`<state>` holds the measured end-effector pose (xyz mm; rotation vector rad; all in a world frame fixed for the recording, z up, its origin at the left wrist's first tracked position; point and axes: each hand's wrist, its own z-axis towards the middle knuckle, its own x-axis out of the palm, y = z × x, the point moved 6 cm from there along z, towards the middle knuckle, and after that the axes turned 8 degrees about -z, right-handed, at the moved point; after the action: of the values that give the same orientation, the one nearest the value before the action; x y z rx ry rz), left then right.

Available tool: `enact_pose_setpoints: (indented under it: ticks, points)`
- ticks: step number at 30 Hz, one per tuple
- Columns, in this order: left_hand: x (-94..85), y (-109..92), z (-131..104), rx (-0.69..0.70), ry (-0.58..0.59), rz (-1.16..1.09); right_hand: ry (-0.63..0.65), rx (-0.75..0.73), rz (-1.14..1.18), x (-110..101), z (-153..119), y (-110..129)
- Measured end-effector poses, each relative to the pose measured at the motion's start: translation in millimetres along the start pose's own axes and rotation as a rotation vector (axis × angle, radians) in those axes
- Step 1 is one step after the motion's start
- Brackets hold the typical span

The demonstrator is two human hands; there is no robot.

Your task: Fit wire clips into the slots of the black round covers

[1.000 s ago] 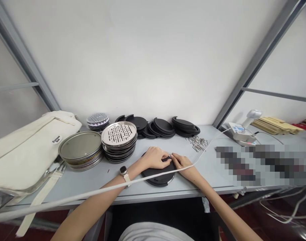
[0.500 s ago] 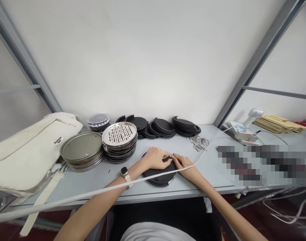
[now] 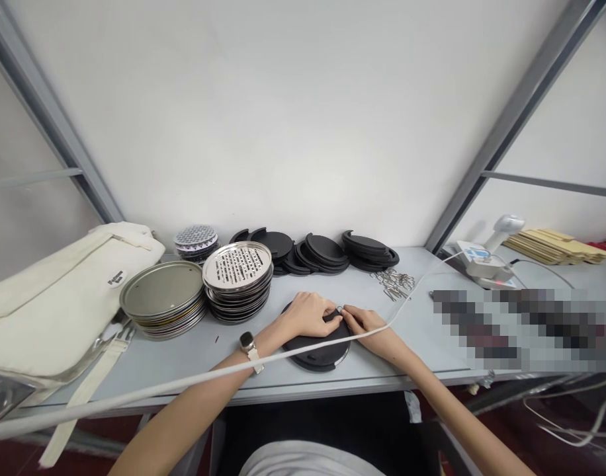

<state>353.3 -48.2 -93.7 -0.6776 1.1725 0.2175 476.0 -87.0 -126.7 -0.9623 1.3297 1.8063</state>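
Note:
On the bench in front of me lies a black round disc [image 3: 313, 359] with a raised rim and a light streak on its lower right edge. My left hand [image 3: 307, 314] rests over its top with fingers curled down, gripping it near the upper right edge. There, my right hand [image 3: 372, 332] pinches a small shiny metal ring or clip [image 3: 339, 308] between thumb and fingers. The fingers partly hide this piece, so its exact shape does not show. To the upper right is a loose pile of metal clips [image 3: 396, 284].
Stacked black discs [image 3: 325, 250] line the wall. Left stand grater-like perforated metal discs [image 3: 237, 264], olive-topped round plates [image 3: 161, 289] and a cream bag [image 3: 69, 291]. A white cord [image 3: 204, 377] crosses before my hands. A white device [image 3: 486, 264] and cardboard pieces [image 3: 556, 248] stand right.
Both hands stay at the disc's upper right edge with the metal piece between them. The whole view has shifted very slightly; nothing else visibly differs.

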Motion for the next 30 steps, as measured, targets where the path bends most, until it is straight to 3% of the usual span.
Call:
enact_pose_setpoints:
  ticks: [7, 9, 11, 12, 14, 16, 24, 30]
  points:
    - [0.9, -0.4, 0.2, 0.003, 0.001, 0.02, -0.026, 0.061, 0.061, -2.1, -4.1, 5.6]
    - [-1.7, 6.7, 2.3, -0.018, -0.024, 0.043, 0.006, 0.057, 0.108, -2.2, -10.5, 6.1]
    - [-6.4, 19.7, 4.1, -0.11, -0.065, 0.084, 0.138, -0.017, 0.198, 2.1, -18.5, 5.6]
    - [-7.1, 25.4, 4.7, -0.143, -0.06, 0.099, 0.114, 0.001, 0.234, -0.9, -21.5, -0.4]
    - [-7.6, 31.0, 5.2, -0.149, -0.055, 0.109, -0.078, 0.134, 0.274, -13.8, -25.5, -21.5]
    - [-6.3, 30.7, 4.6, -0.116, -0.039, 0.097, -0.135, 0.212, 0.303, -16.9, -26.3, -36.9]
    - [-8.6, 17.1, -2.1, 0.0, -0.002, 0.055, -0.122, 0.155, 0.324, -11.0, -8.9, -33.3]
    - [-9.3, 13.0, -5.4, 0.039, 0.028, 0.067, -0.095, 0.115, 0.323, 1.9, 19.6, -19.7]
